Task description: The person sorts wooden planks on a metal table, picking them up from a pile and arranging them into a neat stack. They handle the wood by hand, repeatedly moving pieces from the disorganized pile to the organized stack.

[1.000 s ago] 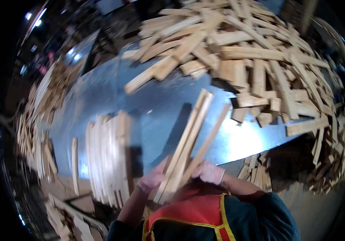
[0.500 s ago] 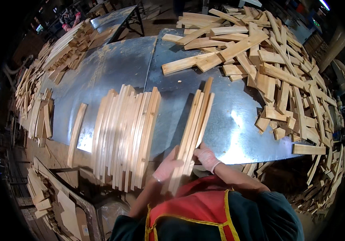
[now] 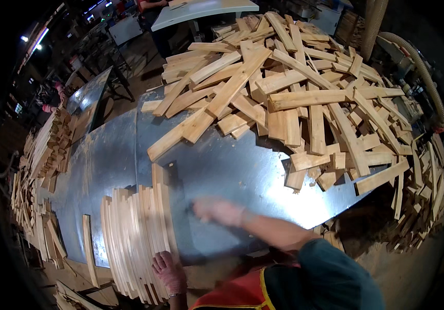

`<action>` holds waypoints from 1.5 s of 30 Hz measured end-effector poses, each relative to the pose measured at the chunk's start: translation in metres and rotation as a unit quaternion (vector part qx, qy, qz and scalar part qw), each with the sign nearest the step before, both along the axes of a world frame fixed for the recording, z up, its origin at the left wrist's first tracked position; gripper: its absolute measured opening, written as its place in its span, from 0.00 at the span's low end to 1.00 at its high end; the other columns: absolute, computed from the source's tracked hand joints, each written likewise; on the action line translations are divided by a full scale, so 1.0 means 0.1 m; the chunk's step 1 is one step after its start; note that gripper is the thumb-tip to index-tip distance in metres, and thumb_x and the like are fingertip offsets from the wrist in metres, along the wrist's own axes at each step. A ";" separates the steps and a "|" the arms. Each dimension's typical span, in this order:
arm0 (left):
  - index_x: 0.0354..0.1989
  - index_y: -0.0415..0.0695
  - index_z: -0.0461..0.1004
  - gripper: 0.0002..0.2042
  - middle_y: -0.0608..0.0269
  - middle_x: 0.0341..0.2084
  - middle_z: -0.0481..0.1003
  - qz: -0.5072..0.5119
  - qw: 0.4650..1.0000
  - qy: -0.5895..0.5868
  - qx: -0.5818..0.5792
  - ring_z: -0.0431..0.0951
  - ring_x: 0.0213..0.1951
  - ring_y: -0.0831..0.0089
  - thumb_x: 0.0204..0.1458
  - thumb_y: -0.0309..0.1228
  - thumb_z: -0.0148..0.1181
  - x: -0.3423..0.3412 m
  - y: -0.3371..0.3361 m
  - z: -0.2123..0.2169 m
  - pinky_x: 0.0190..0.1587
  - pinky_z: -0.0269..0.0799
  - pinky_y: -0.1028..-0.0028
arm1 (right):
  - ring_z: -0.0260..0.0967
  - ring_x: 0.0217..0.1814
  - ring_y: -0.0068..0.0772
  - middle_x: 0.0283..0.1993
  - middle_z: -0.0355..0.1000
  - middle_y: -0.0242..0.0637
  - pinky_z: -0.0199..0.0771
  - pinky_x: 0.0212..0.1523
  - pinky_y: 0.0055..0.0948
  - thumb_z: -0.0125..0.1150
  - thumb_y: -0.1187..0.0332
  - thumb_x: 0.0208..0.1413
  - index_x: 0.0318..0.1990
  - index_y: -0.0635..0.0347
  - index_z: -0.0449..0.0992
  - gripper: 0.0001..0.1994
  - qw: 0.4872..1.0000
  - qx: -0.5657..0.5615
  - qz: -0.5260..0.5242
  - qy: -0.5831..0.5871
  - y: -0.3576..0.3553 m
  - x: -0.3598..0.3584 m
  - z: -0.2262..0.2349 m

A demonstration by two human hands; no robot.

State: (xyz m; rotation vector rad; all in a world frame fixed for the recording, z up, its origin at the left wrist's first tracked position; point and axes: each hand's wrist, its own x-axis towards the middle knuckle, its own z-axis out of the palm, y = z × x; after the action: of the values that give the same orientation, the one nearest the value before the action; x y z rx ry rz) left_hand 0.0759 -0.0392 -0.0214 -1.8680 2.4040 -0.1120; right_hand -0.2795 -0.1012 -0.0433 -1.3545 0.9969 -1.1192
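A row of pale wooden strips stands close together on the metal table, lying lengthwise away from me. My left hand, in a pinkish glove, rests against the near right end of this row, its fingers spread over the wood. On the row's right side, the outermost strips reach farther forward than the others. My right hand, also gloved, is over the bare metal right of the row, apart from the wood. Motion smears its fingers, and no strip shows in it.
A large jumbled heap of boards covers the table's far right. One loose strip lies left of the row. More stacked strips line the left edge. The metal table ends before my apron. A person stands far back.
The strips both hands held have joined the row's right side, and my hands have let go. My left hand now touches the row; my right has moved away. The view has turned rightward.
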 end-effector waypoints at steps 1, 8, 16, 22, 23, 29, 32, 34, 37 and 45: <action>0.71 0.41 0.61 0.34 0.46 0.70 0.65 0.009 1.000 0.015 -0.011 0.62 0.72 0.42 0.58 0.39 0.63 0.02 0.01 -0.07 0.72 0.58 0.45 | 0.72 0.56 0.40 0.52 0.74 0.41 0.75 0.56 0.40 0.62 0.64 0.61 0.51 0.61 0.74 0.14 0.993 0.003 -0.093 0.071 -0.03 -0.62 0.23; 0.45 0.44 0.71 0.11 0.51 0.43 0.71 0.066 0.996 0.051 -0.024 0.73 0.49 0.48 0.57 0.33 0.61 -0.36 -0.14 0.05 0.52 0.70 0.50 | 0.72 0.65 0.53 0.62 0.74 0.51 0.72 0.66 0.46 0.59 0.70 0.55 0.65 0.61 0.69 0.28 0.583 0.049 -0.371 0.721 -0.27 -4.57 1.03; 0.66 0.41 0.68 0.39 0.42 0.64 0.69 -0.093 0.983 0.158 -0.012 0.69 0.66 0.42 0.43 0.37 0.76 -1.95 0.02 0.50 0.69 0.65 0.50 | 0.75 0.64 0.50 0.58 0.78 0.53 0.74 0.65 0.42 0.79 0.52 0.38 0.63 0.59 0.74 0.41 0.645 0.157 -0.054 0.746 -0.64 -4.27 1.69; 0.75 0.38 0.59 0.43 0.41 0.71 0.63 0.029 0.732 0.563 0.383 0.65 0.71 0.45 0.54 0.41 0.74 -2.95 0.32 0.47 0.71 0.63 0.57 | 0.78 0.55 0.60 0.50 0.79 0.61 0.76 0.57 0.47 0.69 0.34 0.49 0.56 0.68 0.73 0.43 0.840 0.113 -0.092 0.523 -0.70 -2.17 1.94; 0.76 0.38 0.58 0.44 0.42 0.71 0.63 0.053 0.654 0.622 0.427 0.66 0.71 0.48 0.55 0.41 0.73 -3.02 0.33 0.37 0.71 0.63 0.59 | 0.79 0.54 0.53 0.51 0.80 0.58 0.76 0.57 0.43 0.69 0.36 0.53 0.60 0.68 0.72 0.42 0.909 0.134 -0.107 0.380 -0.76 -2.00 1.62; 0.55 0.38 0.78 0.18 0.57 0.42 0.83 0.264 0.307 0.748 0.526 0.85 0.42 0.62 0.59 0.33 0.70 -2.44 -0.03 0.23 0.47 0.84 0.60 | 0.69 0.59 0.27 0.61 0.74 0.35 0.69 0.62 0.29 0.63 0.45 0.68 0.69 0.66 0.68 0.35 0.955 0.260 -0.138 0.028 0.54 -1.16 0.36; 0.55 0.39 0.78 0.17 0.57 0.43 0.83 0.287 0.306 0.744 0.520 0.84 0.43 0.63 0.60 0.31 0.70 -2.29 -0.11 0.08 0.48 0.83 0.62 | 0.69 0.66 0.30 0.62 0.73 0.38 0.68 0.68 0.31 0.62 0.51 0.70 0.68 0.63 0.69 0.29 0.846 0.474 0.007 -0.246 1.36 -0.60 0.29; 0.55 0.39 0.78 0.17 0.57 0.44 0.82 0.290 0.307 0.751 0.508 0.84 0.44 0.64 0.59 0.30 0.70 -2.22 -0.05 0.03 0.48 0.83 0.63 | 0.73 0.64 0.35 0.62 0.74 0.39 0.75 0.63 0.35 0.63 0.58 0.69 0.69 0.61 0.68 0.27 0.817 0.504 0.042 -0.278 1.54 -0.37 0.65; 0.56 0.39 0.78 0.17 0.58 0.45 0.82 0.263 0.361 0.733 0.512 0.83 0.45 0.64 0.60 0.30 0.69 -2.24 0.02 -0.03 0.48 0.82 0.63 | 0.75 0.62 0.39 0.62 0.75 0.39 0.77 0.62 0.37 0.65 0.67 0.66 0.70 0.61 0.67 0.27 0.816 0.460 -0.020 -0.349 1.82 -0.07 0.62; 0.70 0.35 0.68 0.28 0.61 0.59 0.76 -0.050 0.582 0.621 0.523 0.74 0.59 0.74 0.64 0.33 0.64 -2.50 -0.11 0.59 0.65 0.67 0.72 | 0.78 0.58 0.38 0.55 0.77 0.41 0.80 0.60 0.38 0.69 0.72 0.63 0.67 0.64 0.66 0.27 0.856 0.279 -0.185 -0.393 2.27 -0.31 0.87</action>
State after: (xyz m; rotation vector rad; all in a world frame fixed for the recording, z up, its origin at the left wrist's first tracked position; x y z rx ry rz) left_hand -0.1744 -0.0498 0.0375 -1.0903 1.8651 2.6622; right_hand -0.3100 0.1254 0.0439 -0.1697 0.8594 -1.3556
